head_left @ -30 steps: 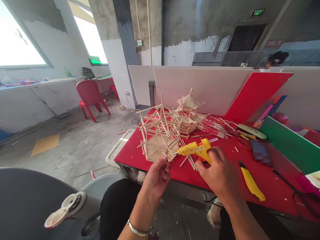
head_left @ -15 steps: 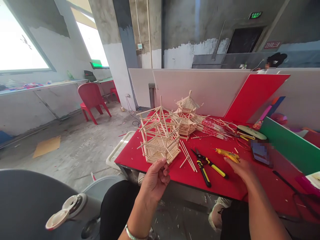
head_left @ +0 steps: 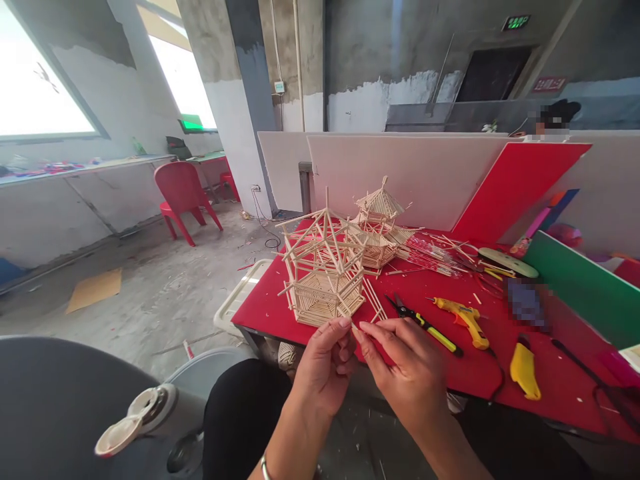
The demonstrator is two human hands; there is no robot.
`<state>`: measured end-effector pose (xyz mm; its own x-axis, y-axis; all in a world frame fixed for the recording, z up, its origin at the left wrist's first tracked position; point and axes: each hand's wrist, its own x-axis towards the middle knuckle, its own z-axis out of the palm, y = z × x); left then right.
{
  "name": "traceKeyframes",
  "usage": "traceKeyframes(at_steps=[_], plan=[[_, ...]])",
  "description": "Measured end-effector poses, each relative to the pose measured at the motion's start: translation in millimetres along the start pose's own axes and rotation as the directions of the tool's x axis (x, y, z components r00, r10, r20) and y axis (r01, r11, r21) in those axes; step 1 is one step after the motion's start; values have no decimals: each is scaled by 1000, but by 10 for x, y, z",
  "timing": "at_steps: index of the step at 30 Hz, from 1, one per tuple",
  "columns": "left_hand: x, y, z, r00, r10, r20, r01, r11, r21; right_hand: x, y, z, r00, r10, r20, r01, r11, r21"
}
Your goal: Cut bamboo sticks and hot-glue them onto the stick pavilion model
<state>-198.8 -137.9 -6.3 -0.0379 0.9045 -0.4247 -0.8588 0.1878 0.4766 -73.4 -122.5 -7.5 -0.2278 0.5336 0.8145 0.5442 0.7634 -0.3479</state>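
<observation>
A hexagonal pavilion frame of thin wooden sticks (head_left: 325,273) stands at the near left corner of the red table (head_left: 270,310). My left hand (head_left: 325,370) and my right hand (head_left: 407,373) meet just in front of it. Their fingertips pinch together on a small wooden stick (head_left: 354,327) that barely shows. A second, roofed stick pavilion (head_left: 379,223) stands behind the first. The yellow glue gun (head_left: 463,319) lies on the table to the right of my hands.
Yellow-handled cutters (head_left: 423,322) and a yellow utility knife (head_left: 525,370) lie on the table. Loose sticks (head_left: 430,260), a green board (head_left: 580,293) and a red board (head_left: 510,190) are at the back right. A red chair (head_left: 183,197) stands on the left floor.
My right hand laid the glue gun down on the table at the right, then came back to meet my left hand at the small stick. My left hand stayed in place.
</observation>
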Motion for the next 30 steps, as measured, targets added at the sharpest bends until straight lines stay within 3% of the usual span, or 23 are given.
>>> traceKeyframes(at_steps=[8, 15, 22, 30], plan=[[84, 7, -56, 998, -27, 50, 27, 999, -17, 29, 33, 122, 1000, -6, -23, 4, 997, -76], [250, 41, -177, 999, -50, -16, 47, 988, -144, 104, 79, 265, 992, 123, -26, -126, 973, -192], [417, 25, -175, 972, -174, 155, 208, 948, -242, 114, 105, 356, 987, 159, 19, -152, 965, -213], [540, -8, -151, 963, -178, 201, 235, 922, -308, 134, 111, 372, 986, 160, 42, -147, 962, -231]])
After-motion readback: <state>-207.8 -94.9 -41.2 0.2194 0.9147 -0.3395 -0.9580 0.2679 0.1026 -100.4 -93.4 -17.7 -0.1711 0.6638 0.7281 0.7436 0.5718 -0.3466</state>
